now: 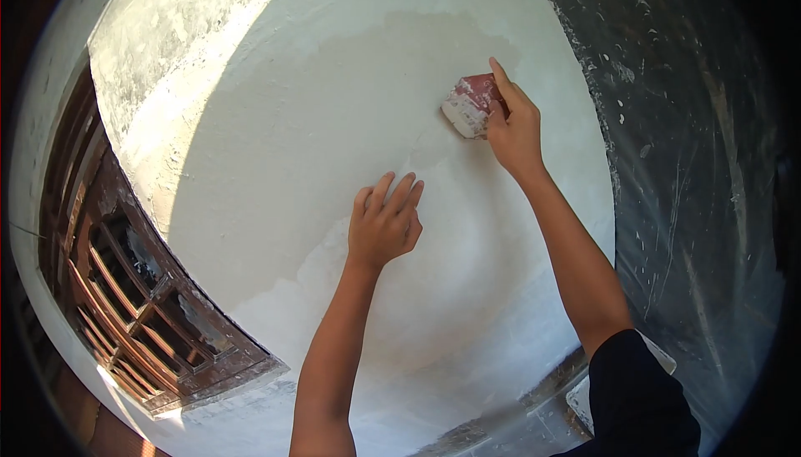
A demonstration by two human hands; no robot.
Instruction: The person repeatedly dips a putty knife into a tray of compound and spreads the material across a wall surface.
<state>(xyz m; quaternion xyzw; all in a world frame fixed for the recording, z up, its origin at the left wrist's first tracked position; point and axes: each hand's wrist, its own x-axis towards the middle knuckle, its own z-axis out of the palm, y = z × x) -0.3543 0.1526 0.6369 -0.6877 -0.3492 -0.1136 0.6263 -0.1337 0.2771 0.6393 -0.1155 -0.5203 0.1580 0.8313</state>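
My right hand (513,128) grips a flat red scraper (472,105) smeared with white paste, its index finger stretched out along the wall. The scraper lies against the pale wall (275,148), in the upper right part of a damp-looking grey patch. Lower and to the left, my left hand (385,222) holds nothing. Its fingers are slightly bent and apart, the fingertips close over the wall at the patch's lower edge.
To the left is a brown wooden window frame (158,307) with bars and panes. Dark plastic sheeting (684,157), spattered white, hangs along the right side. A pale-rimmed object (580,399) shows at lower right, partly behind my dark sleeve (638,399). Sunlight falls on the upper left wall.
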